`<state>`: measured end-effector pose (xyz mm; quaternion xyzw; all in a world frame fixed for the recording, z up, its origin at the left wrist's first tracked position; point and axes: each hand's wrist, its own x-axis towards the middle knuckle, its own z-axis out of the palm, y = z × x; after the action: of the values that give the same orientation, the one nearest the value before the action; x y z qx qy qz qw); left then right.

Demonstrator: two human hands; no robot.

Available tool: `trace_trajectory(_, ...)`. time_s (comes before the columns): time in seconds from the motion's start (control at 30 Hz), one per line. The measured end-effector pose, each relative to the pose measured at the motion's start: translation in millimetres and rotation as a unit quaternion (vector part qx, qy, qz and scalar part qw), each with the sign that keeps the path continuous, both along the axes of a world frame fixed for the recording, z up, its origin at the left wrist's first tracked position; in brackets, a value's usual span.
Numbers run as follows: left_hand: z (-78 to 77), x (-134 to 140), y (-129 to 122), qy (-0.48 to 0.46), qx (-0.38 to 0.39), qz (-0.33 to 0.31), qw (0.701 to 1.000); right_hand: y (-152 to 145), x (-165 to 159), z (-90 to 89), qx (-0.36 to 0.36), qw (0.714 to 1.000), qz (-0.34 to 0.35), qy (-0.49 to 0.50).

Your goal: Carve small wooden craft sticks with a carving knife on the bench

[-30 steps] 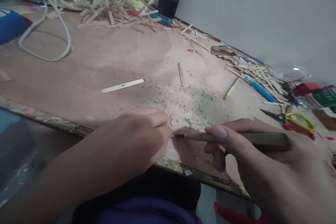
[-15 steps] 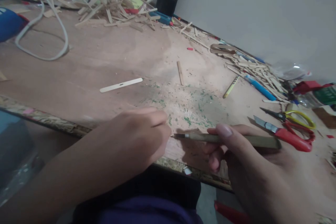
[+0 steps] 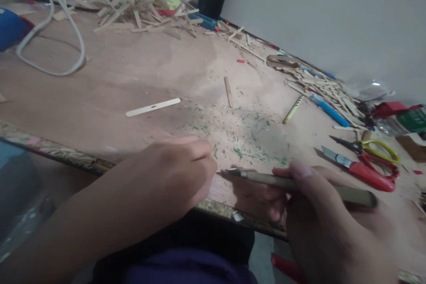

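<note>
My left hand [image 3: 184,171] is closed low over the front of the table, its fingertips turned away from view; what it pinches, if anything, is hidden. In my right hand [image 3: 319,204] is a slim tool [image 3: 266,179] with an olive-brown handle, a light collar and a dark narrow tip. That tip points left and lies right beside the left fingers; I cannot tell whether it touches them. Green shavings [image 3: 246,153] are scattered on the wood just beyond both hands. A pale craft stick [image 3: 153,107] with a small dark mark lies farther left.
Red-handled cutter [image 3: 369,175] and scissors [image 3: 379,150] lie at right, near a blue pen-like tool [image 3: 329,111] and a striped yellow stick [image 3: 293,110]. Craft sticks [image 3: 133,4] are heaped at the back left. A white cable [image 3: 81,49] loops at left. The table edge [image 3: 219,207] runs below my hands.
My right hand has shifted slightly right and the tool has moved with it, its handle end now lower. The left hand stays almost in place.
</note>
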<state>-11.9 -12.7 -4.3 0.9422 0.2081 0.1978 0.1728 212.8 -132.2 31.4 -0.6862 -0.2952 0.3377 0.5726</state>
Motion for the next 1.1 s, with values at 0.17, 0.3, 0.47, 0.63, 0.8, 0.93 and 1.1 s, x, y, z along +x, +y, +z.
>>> trace_trajectory(0.17, 1.7, -0.2, 0.0, 0.004, -0.026, 0.000, 1.000, -3.1, -13.9, 10.3, 0.032, 0.987, -0.068, -0.144)
trace_trajectory(0.3, 1.5, 0.6, 0.1, -0.016, -0.016, -0.007, 1.000, 1.0, -19.9, 12.6, 0.009, 0.984, -0.027, -0.178)
trace_trajectory(0.47, 1.8, 1.7, -0.9, -0.013, -0.015, 0.004, 1.000, 3.4, -18.9, 10.6, -0.006, 0.983, -0.029, -0.179)
trace_trajectory(0.63, 1.4, 0.7, -1.2, -0.009, -0.019, 0.004, 1.000, 3.6, -19.2, 8.4, 0.004, 0.987, -0.011, -0.160)
trace_trajectory(0.8, 1.0, 1.1, 0.2, -0.009, -0.014, -0.001, 1.000, 4.7, -21.0, 4.7, 0.030, 0.980, -0.029, -0.196)
trace_trajectory(0.93, 2.0, 0.9, -0.3, -0.005, -0.018, 0.004, 1.000, 4.7, -19.6, 2.9, 0.050, 0.974, -0.018, -0.219)
trace_trajectory(1.1, 5.1, 1.3, -0.6, -0.001, -0.028, -0.002, 1.000, 8.8, -14.4, 10.9, 0.092, 0.959, 0.062, -0.261)
